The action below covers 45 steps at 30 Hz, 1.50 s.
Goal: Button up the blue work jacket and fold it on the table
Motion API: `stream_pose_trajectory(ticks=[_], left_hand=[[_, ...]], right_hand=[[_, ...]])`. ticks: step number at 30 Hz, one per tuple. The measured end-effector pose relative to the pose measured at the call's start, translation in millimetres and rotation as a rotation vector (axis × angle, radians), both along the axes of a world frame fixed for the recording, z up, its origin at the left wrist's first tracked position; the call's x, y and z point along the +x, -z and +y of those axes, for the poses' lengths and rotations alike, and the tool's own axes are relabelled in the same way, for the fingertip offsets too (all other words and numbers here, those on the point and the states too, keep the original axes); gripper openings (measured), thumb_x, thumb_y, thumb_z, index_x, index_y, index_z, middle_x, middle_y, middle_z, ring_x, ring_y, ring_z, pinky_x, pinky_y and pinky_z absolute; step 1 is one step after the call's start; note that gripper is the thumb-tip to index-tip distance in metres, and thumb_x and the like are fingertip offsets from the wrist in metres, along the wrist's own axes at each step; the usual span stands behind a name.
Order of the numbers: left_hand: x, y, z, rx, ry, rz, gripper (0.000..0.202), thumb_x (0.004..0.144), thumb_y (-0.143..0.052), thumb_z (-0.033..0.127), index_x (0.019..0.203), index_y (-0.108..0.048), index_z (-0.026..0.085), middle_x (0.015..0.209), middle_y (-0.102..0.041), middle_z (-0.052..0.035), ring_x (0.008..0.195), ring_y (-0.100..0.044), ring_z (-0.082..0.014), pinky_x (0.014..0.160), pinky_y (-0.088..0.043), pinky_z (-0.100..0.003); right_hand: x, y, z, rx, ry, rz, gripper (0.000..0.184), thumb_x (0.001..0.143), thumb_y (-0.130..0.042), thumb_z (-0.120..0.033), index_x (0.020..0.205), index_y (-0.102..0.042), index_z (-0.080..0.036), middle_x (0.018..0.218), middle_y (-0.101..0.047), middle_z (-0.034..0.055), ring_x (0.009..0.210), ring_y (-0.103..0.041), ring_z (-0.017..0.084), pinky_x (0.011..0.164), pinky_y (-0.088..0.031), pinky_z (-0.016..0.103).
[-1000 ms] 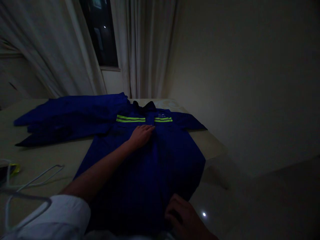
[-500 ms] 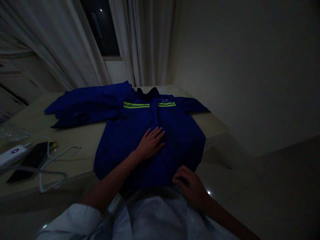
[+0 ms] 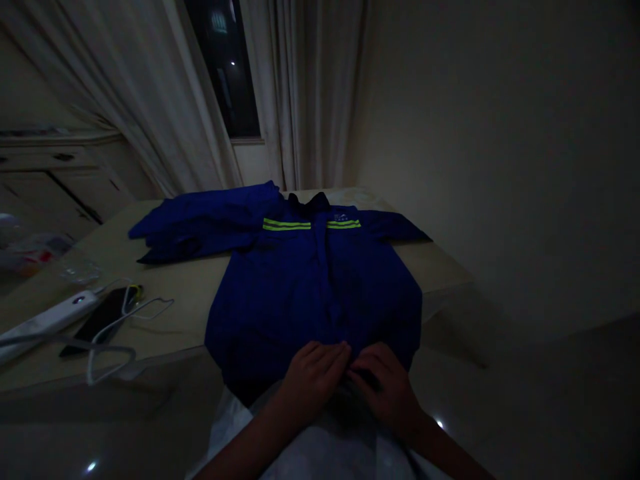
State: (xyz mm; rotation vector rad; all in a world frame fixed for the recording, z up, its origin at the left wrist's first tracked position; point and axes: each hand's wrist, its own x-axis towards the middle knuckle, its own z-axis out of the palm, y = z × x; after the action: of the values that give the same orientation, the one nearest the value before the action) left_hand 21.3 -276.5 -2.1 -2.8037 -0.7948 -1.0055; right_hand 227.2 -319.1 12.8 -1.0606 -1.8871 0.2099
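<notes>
A dark blue work jacket (image 3: pixel 280 287) with yellow-green stripes across its chest lies front up, collar at the far end, its lower part hanging over the near table edge. At the front hem, my left hand (image 3: pixel 317 373) has its fingers closed together on the cloth. Beside it, almost touching, my right hand (image 3: pixel 385 383) pinches the hem near the front opening. Both sets of fingertips are dim and partly hidden.
More folded blue cloth (image 3: pixel 200 217) lies by the jacket's left side. On the table (image 3: pixel 190 320) at left are a white power strip (image 3: pixel 55 319), a dark phone (image 3: pixel 100 320), a looped white cable (image 3: pixel 107 330) and clear plastic (image 3: pixel 80 270). Curtains and a wall stand behind.
My left hand has drawn back from flat on the jacket's middle to the hem beside my right hand, its fingers closing. The right hand stays at the hem. The view has tilted slightly.
</notes>
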Motion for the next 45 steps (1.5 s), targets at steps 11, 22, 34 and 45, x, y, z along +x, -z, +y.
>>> stream_pose_trajectory(ticks=[11, 22, 34, 45], left_hand=[[3, -13.9, -9, -0.108, -0.061, -0.120, 0.033, 0.103, -0.043, 0.011, 0.126, -0.066, 0.017, 0.105, -0.082, -0.0074, 0.086, -0.077, -0.0178, 0.075, -0.056, -0.033], [1, -11.2, -5, -0.021, -0.076, 0.010, 0.035, 0.106, -0.041, 0.013, 0.133, -0.062, 0.012, 0.119, -0.079, -0.0129, 0.100, -0.076, -0.0207, 0.082, -0.057, -0.037], [5, -14.0, -3, -0.089, -0.162, 0.152, 0.036, 0.101, -0.049, 0.012, 0.133, -0.063, 0.017, 0.116, -0.078, -0.0119, 0.094, -0.073, -0.0238, 0.082, -0.055, -0.040], [-24, -11.4, 12, -0.137, -0.378, 0.134, 0.043, 0.090, -0.055, 0.000, 0.127, -0.067, 0.018, 0.096, -0.080, -0.0085, 0.082, -0.073, -0.0235, 0.076, -0.054, -0.037]], right_hand=[[2, 4.2, 0, 0.008, -0.009, -0.039, 0.011, 0.098, -0.069, -0.023, 0.108, -0.074, -0.026, 0.096, -0.071, 0.0055, 0.088, -0.067, 0.020, 0.079, -0.056, 0.036], [-1, 8.4, 1, 0.060, 0.016, -0.006, 0.017, 0.097, -0.069, -0.015, 0.106, -0.077, -0.026, 0.089, -0.074, 0.0041, 0.080, -0.066, 0.018, 0.072, -0.052, 0.036], [-3, 6.1, 5, 0.070, 0.038, -0.017, 0.018, 0.099, -0.064, -0.014, 0.100, -0.078, -0.025, 0.085, -0.074, 0.0034, 0.077, -0.065, 0.017, 0.072, -0.049, 0.037], [-2, 6.2, -1, 0.085, -0.011, -0.001, 0.018, 0.097, -0.066, -0.013, 0.105, -0.076, -0.026, 0.087, -0.073, 0.0039, 0.079, -0.066, 0.018, 0.074, -0.052, 0.037]])
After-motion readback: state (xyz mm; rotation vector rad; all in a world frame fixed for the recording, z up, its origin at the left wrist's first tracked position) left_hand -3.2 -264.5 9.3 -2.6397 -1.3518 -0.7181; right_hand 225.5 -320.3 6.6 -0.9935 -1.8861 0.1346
